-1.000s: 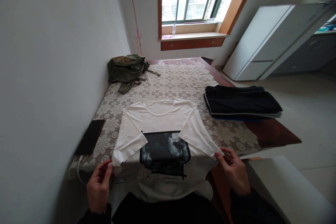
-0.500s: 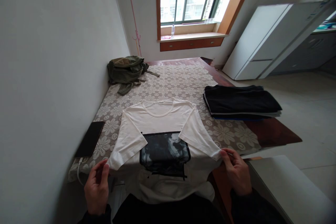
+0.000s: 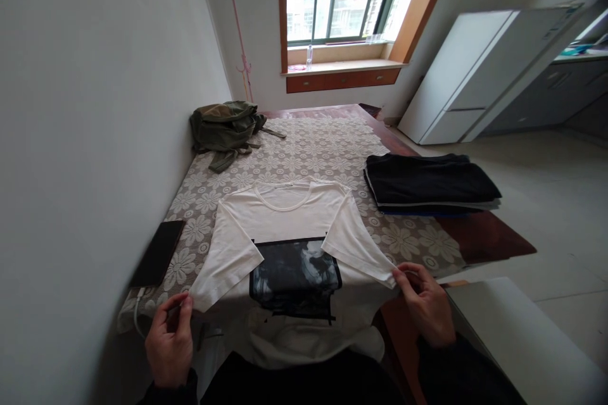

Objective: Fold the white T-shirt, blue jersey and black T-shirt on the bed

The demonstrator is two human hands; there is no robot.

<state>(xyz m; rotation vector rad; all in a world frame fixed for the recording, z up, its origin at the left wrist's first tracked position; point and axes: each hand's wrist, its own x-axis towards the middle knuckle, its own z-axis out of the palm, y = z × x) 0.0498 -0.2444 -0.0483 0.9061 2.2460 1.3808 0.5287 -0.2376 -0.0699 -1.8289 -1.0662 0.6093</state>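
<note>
A white T-shirt (image 3: 285,218) lies spread on the table, its neckline away from me and both sleeves folded inward. Across its front is a dark printed panel (image 3: 294,272), partly covered by the sleeve ends. The lower part of the shirt drops over the near table edge toward my body. My left hand (image 3: 170,338) pinches the shirt's left edge between thumb and fingers. At the opposite edge, my right hand (image 3: 425,304) pinches the fabric the same way.
A lace tablecloth (image 3: 327,139) covers the table. Folded dark clothes (image 3: 427,180) are stacked at the right. A green backpack (image 3: 225,130) rests against the left wall, with a phone (image 3: 158,253) on a cable nearer me. A pale flat surface (image 3: 517,329) stands at the lower right.
The view has shifted slightly, so the scene sits a little further left. Both hands keep their pinch on the shirt's edges, and the shirt lies much as before.
</note>
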